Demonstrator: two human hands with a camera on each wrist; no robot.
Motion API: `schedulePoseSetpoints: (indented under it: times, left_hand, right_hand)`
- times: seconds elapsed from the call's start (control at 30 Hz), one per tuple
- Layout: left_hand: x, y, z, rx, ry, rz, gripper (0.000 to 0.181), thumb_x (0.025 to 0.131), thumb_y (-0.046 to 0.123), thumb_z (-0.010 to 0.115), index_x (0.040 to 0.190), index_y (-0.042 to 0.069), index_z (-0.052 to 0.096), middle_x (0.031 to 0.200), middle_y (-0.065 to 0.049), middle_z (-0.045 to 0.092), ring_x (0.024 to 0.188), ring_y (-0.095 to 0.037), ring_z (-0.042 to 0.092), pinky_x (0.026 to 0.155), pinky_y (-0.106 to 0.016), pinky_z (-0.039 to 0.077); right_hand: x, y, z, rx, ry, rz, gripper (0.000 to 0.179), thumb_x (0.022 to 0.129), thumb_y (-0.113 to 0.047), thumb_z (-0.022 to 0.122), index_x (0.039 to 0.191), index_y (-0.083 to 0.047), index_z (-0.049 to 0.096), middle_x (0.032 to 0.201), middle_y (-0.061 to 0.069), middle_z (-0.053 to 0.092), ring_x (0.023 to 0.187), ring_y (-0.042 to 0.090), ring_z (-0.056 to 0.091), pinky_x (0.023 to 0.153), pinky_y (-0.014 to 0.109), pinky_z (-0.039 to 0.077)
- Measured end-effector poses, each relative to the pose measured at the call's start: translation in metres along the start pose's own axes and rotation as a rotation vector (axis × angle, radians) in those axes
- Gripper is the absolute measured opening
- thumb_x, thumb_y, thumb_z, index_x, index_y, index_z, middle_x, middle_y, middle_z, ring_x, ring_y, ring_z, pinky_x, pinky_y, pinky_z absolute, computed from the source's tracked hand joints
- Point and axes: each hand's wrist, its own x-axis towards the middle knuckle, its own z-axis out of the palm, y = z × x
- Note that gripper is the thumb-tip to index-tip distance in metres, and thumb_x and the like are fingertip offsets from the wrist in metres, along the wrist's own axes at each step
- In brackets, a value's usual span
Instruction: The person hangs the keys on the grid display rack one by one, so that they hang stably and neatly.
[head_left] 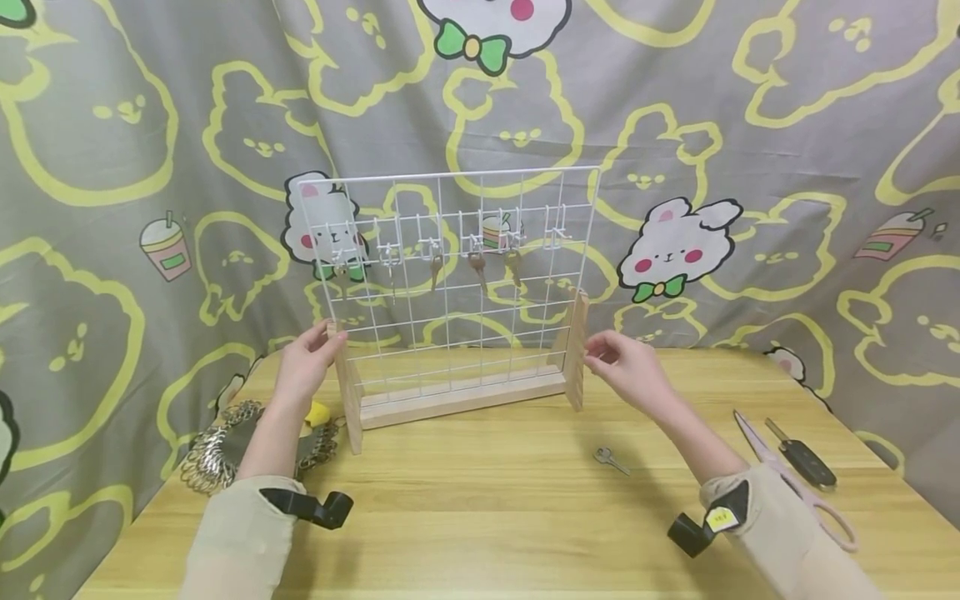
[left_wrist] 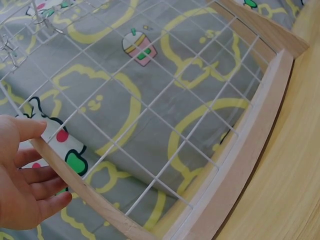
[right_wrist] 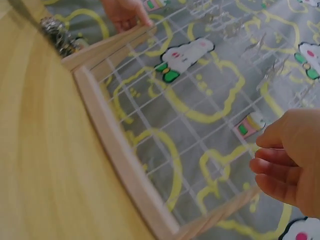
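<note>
A white wire grid rack (head_left: 450,325) with a wooden base (head_left: 465,398) and wooden side pieces stands on the table. My left hand (head_left: 303,362) holds the left side piece (left_wrist: 75,182) near its top, thumb on one side and fingers on the other. Beside the right side piece (head_left: 575,354), my right hand (head_left: 630,371) has its fingers loosely bent with nothing held; I cannot tell whether they touch the wood. White hooks hang in a row on the grid, several with keys such as this one (head_left: 477,268). The rightmost hook (head_left: 553,235) shows no key.
A loose key (head_left: 611,460) lies on the table, right of the middle. Farther right are pink-handled scissors (head_left: 795,479) and a black car key (head_left: 808,463). Many metal rings (head_left: 206,458) and a yellow object (head_left: 318,414) lie near my left forearm. A patterned curtain (head_left: 675,150) hangs behind.
</note>
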Motion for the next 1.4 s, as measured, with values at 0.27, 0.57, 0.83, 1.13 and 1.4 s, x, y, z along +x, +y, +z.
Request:
schedulePoseSetpoints:
  times: [0.27,0.57,0.83,1.13,1.4]
  left_hand:
    - [0.001,-0.001,-0.001,-0.005,-0.003,0.001,0.069,0.095,0.036,0.051,0.149,0.010,0.016,0.148,-0.022,0.023,0.135,-0.034,0.024,0.110,-0.045,0.023]
    - [0.002,-0.002,-0.001,-0.005,-0.006,0.000,0.070,0.095,0.037,0.051,0.149,0.011,0.017,0.148,-0.021,0.023,0.135,-0.034,0.025,0.109,-0.045,0.024]
    - [0.002,-0.001,0.000,-0.012,-0.004,-0.002,0.070,0.095,0.037,0.051,0.149,0.010,0.017,0.148,-0.022,0.023,0.135,-0.034,0.025,0.109,-0.044,0.024]
    - [0.002,-0.001,0.000,-0.013,-0.001,-0.002,0.069,0.095,0.035,0.051,0.149,0.009,0.016,0.148,-0.022,0.023,0.135,-0.034,0.025,0.109,-0.044,0.024]
    - [0.002,-0.002,0.000,-0.009,0.001,0.002,0.069,0.095,0.037,0.051,0.149,0.011,0.017,0.148,-0.021,0.023,0.135,-0.034,0.025,0.109,-0.044,0.024]
  right_hand:
    - [-0.029,0.030,0.013,0.034,-0.092,0.001,0.013,0.084,-0.003,0.066,0.095,0.001,0.064,0.083,0.004,0.066,0.076,0.018,0.061,0.066,0.029,0.051]
    - [-0.052,0.061,0.024,0.039,-0.210,0.020,0.016,0.082,-0.002,0.066,0.096,0.005,0.063,0.087,0.007,0.065,0.080,0.021,0.061,0.068,0.027,0.051]
    - [-0.064,0.086,0.032,0.120,-0.315,0.076,0.019,0.080,-0.004,0.067,0.098,0.003,0.062,0.091,0.008,0.062,0.082,0.019,0.058,0.069,0.028,0.050]
    - [-0.073,0.099,0.039,0.129,-0.361,0.057,0.012,0.081,-0.007,0.069,0.091,-0.005,0.064,0.087,0.002,0.060,0.074,0.012,0.055,0.062,0.024,0.048]
    - [-0.073,0.103,0.042,-0.001,-0.335,-0.035,0.007,0.083,-0.010,0.068,0.079,-0.015,0.064,0.085,-0.005,0.055,0.077,0.009,0.048,0.067,0.025,0.043]
